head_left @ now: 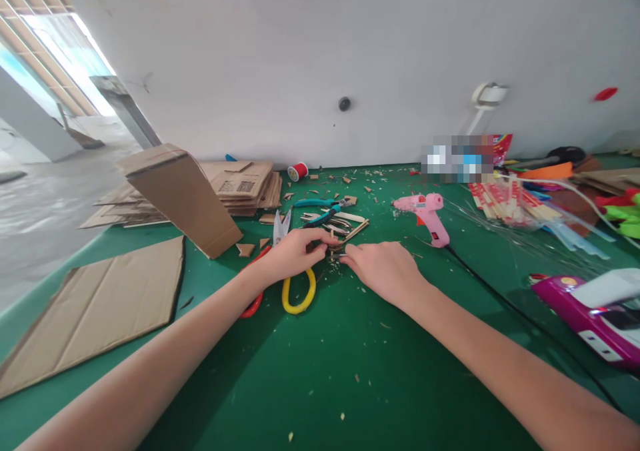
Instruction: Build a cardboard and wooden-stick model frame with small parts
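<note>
My left hand is closed in a pinch above the middle of the green table, its fingertips at a small cluster of thin pieces. Close by on the right, my right hand has its thumb and fingers pressed together at a small dark and silvery item, too small to name. Scissors with a yellow and red handle lie partly under my left hand, blades pointing away. Just beyond the hands are teal-handled pliers and thin wooden sticks.
A pink glue gun with a black cord lies to the right. Further right sit a purple and white iron and wrapped sticks. Stacked cardboard, a standing cardboard piece, a flat sheet and a red spool are left.
</note>
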`<state>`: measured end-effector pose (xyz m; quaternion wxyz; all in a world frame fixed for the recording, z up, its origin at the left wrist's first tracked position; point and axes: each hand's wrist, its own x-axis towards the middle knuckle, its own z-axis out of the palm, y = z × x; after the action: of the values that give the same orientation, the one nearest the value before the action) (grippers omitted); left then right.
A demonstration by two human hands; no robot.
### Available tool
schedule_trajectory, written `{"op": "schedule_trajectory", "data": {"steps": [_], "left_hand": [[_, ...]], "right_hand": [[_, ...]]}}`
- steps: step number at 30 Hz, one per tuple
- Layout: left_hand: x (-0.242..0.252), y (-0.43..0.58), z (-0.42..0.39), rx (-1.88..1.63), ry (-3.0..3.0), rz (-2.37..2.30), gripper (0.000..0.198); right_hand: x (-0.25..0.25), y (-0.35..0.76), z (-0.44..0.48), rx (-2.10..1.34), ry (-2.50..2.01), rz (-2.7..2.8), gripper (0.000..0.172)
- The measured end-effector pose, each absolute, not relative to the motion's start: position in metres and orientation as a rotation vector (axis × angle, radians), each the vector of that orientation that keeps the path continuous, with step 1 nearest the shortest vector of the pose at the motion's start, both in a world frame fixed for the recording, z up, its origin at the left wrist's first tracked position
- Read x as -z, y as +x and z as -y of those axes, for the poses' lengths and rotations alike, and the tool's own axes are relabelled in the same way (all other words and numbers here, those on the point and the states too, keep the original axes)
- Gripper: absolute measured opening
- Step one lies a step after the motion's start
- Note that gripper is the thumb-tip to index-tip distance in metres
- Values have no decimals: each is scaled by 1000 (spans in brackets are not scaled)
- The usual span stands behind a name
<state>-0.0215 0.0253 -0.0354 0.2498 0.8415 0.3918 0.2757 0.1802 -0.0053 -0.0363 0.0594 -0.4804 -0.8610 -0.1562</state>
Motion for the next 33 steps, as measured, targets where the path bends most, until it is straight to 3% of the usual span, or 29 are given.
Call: {"op": "schedule_trajectory", "data": {"steps": [33], "left_hand": [[33, -22, -24, -748, 2277, -1074, 30]], "right_hand": [[36, 178, 5, 544, -1397, 2633, 30]]}}
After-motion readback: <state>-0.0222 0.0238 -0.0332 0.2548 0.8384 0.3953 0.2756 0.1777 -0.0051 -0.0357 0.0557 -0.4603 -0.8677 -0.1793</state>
